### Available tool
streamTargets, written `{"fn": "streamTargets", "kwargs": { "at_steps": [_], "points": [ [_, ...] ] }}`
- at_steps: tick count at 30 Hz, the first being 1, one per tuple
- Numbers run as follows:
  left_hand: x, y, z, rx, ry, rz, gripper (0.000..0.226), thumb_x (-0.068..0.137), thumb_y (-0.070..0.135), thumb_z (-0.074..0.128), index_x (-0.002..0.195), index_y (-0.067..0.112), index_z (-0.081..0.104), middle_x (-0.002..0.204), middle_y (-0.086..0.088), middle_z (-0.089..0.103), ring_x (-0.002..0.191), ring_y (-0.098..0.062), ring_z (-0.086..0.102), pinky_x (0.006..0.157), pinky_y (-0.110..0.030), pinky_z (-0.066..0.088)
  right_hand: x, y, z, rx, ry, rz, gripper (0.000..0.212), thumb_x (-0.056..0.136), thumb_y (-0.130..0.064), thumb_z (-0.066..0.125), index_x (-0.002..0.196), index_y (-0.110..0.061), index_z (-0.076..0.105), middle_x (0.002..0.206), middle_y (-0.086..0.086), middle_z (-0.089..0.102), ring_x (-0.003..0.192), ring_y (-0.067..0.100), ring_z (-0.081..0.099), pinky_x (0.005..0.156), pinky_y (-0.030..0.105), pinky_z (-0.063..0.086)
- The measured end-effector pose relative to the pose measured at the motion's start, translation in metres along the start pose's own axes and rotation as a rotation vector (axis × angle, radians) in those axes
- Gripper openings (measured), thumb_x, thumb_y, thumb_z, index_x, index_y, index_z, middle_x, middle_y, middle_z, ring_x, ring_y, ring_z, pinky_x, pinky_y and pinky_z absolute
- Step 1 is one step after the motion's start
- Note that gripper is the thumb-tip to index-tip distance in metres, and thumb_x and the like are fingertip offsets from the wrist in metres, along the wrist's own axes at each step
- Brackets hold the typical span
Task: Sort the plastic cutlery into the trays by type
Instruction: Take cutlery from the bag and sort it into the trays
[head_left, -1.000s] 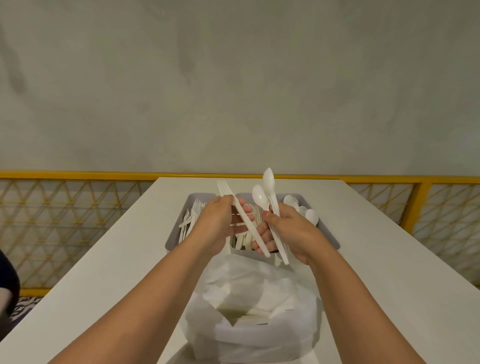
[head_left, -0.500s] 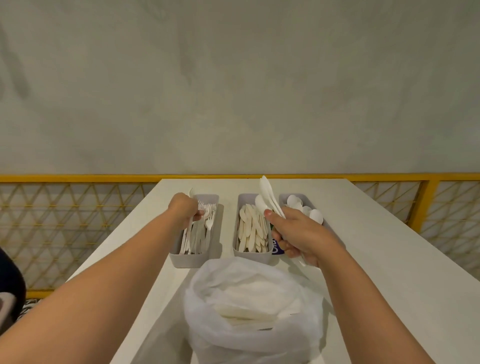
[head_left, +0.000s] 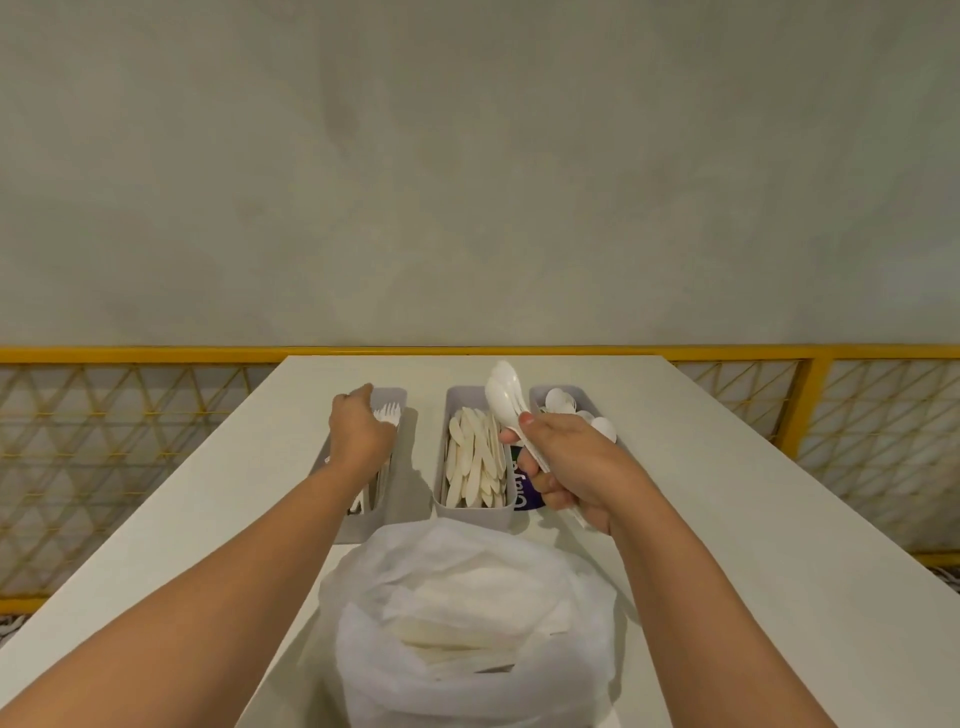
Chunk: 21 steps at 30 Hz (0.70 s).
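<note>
Three grey trays stand side by side on the white table. My left hand hovers low over the left tray, where white forks lie; its fingers are hidden under the back of the hand. The middle tray is full of white knives. My right hand grips a bundle of white spoons, bowls pointing up and away, just in front of the right tray, which holds loose spoons.
A white plastic bag with more cutlery inside stands open at the near table edge, between my forearms. A purple label shows between the middle and right trays. A yellow railing runs behind and beside the table.
My left hand carried a fork away from the bundle and down onto the left tray, then reached farther along it. My right hand kept its spoons and shifted slightly right.
</note>
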<state>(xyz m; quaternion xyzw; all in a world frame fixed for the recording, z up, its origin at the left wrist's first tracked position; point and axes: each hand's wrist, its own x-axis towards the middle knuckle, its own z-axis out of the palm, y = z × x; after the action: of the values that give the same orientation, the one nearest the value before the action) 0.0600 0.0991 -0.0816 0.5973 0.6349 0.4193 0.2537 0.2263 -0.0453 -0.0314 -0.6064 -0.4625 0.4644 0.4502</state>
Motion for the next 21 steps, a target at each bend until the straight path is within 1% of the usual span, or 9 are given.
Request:
{"fn": "streamTargets", "kwargs": {
  "at_steps": [2, 4, 5, 7, 10, 13, 15, 18, 21],
  "points": [
    [-0.011, 0.015, 0.0, -0.085, -0.05, 0.065, 0.042, 0.095, 0.01, 0.05, 0.137, 0.008, 0.044, 0.131, -0.012, 0.053, 0.111, -0.027, 0.056, 0.09, -0.033, 0.049, 0.001, 0.001, 0.001, -0.032, 0.024, -0.013, 0.031, 0.101, -0.028, 0.035, 0.086, -0.016, 0.059, 0.062, 0.001, 0.044, 0.05, 0.009, 0.031, 0.044, 0.019, 0.026],
    [-0.028, 0.034, 0.001, -0.254, -0.199, 0.102, 0.034, 0.099, 0.021, 0.041, 0.126, 0.004, 0.053, 0.11, -0.011, 0.062, 0.09, -0.019, 0.059, 0.074, -0.027, 0.05, 0.003, 0.003, 0.002, -0.063, 0.034, -0.032, 0.029, 0.101, -0.027, 0.036, 0.09, -0.015, 0.06, 0.061, 0.001, 0.043, 0.049, 0.009, 0.032, 0.043, 0.019, 0.027],
    [-0.035, 0.044, 0.002, -0.345, -0.296, 0.079, 0.037, 0.1, 0.027, 0.038, 0.12, 0.002, 0.057, 0.099, -0.01, 0.062, 0.082, -0.018, 0.059, 0.07, -0.026, 0.051, 0.005, 0.005, 0.003, -0.086, 0.038, -0.043, 0.028, 0.101, -0.027, 0.037, 0.093, -0.014, 0.06, 0.061, 0.0, 0.043, 0.049, 0.009, 0.032, 0.042, 0.019, 0.028],
    [-0.046, 0.059, 0.005, -0.442, -0.459, 0.029, 0.046, 0.1, 0.04, 0.032, 0.109, 0.004, 0.059, 0.09, -0.01, 0.063, 0.074, -0.018, 0.061, 0.066, -0.028, 0.053, 0.008, 0.007, 0.004, -0.168, 0.058, -0.067, 0.026, 0.101, -0.027, 0.038, 0.094, -0.013, 0.06, 0.063, 0.0, 0.043, 0.051, 0.01, 0.034, 0.043, 0.02, 0.029],
    [-0.058, 0.072, 0.011, -0.404, -0.562, 0.053, 0.043, 0.097, 0.045, 0.037, 0.101, 0.007, 0.057, 0.081, -0.009, 0.065, 0.067, -0.017, 0.066, 0.058, -0.025, 0.055, 0.015, 0.013, 0.003, -0.307, 0.099, -0.119, 0.027, 0.1, -0.026, 0.039, 0.086, -0.01, 0.055, 0.064, 0.003, 0.042, 0.052, 0.013, 0.036, 0.047, 0.023, 0.031],
    [-0.06, 0.077, 0.021, -0.418, -0.556, 0.047, 0.024, 0.099, 0.024, 0.042, 0.097, 0.003, 0.054, 0.081, -0.011, 0.061, 0.068, -0.018, 0.063, 0.061, -0.027, 0.056, 0.021, 0.017, -0.001, -0.353, 0.096, -0.117, 0.026, 0.1, -0.022, 0.038, 0.083, -0.007, 0.052, 0.067, 0.005, 0.041, 0.055, 0.013, 0.036, 0.049, 0.024, 0.03],
    [-0.059, 0.08, 0.028, -0.477, -0.547, -0.011, 0.021, 0.098, 0.015, 0.04, 0.1, 0.0, 0.055, 0.087, -0.014, 0.06, 0.072, -0.019, 0.063, 0.064, -0.026, 0.058, 0.021, 0.018, -0.007, -0.294, 0.063, -0.058, 0.024, 0.099, -0.016, 0.037, 0.081, -0.009, 0.052, 0.069, 0.005, 0.044, 0.057, 0.013, 0.036, 0.05, 0.023, 0.029],
    [-0.059, 0.086, 0.041, -0.506, -0.524, -0.066, 0.027, 0.099, 0.015, 0.039, 0.117, 0.001, 0.052, 0.105, -0.018, 0.061, 0.084, -0.024, 0.063, 0.079, -0.032, 0.057, 0.021, 0.014, -0.025, -0.255, 0.084, -0.018, 0.018, 0.096, -0.009, 0.039, 0.089, -0.008, 0.056, 0.068, 0.003, 0.049, 0.056, 0.012, 0.039, 0.051, 0.023, 0.032],
    [-0.063, 0.087, 0.057, -0.35, -0.48, 0.037, 0.031, 0.099, 0.018, 0.041, 0.125, 0.006, 0.052, 0.113, -0.012, 0.061, 0.093, -0.022, 0.059, 0.09, -0.035, 0.053, 0.033, 0.015, -0.054, -0.377, 0.249, -0.035, 0.02, 0.092, -0.008, 0.045, 0.106, -0.007, 0.06, 0.072, 0.006, 0.053, 0.058, 0.013, 0.044, 0.054, 0.023, 0.037]
  ]
}}
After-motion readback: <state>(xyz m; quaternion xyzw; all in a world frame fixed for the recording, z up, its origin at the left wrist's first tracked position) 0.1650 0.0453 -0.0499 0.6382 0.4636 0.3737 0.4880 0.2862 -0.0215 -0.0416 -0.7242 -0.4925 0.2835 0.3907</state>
